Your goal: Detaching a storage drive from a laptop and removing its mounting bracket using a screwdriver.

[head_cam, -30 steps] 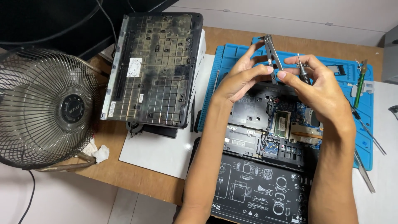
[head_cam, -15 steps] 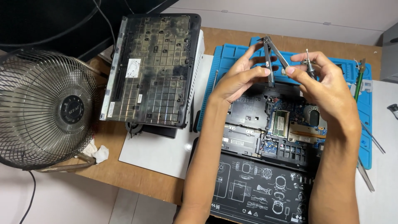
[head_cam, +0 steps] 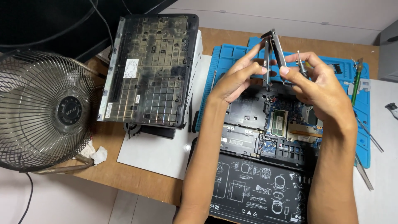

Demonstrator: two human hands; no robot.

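I hold a thin metal bracket [head_cam: 274, 49] above the opened laptop [head_cam: 265, 120], my left hand [head_cam: 238, 79] pinching its lower part and my right hand [head_cam: 319, 83] closed on its side together with a small screwdriver [head_cam: 302, 64]. I judge that I am inspecting the removed part. Putting it aside calls for a free spot on the blue mat [head_cam: 232, 54] behind the laptop.

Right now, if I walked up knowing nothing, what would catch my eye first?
Two bare hands, the left hand and right hand, pinch a thin metal bracket above an opened laptop on a blue work mat. At far left stands a wire-caged fan, and beside it a grimy laptop cover lies underside up.
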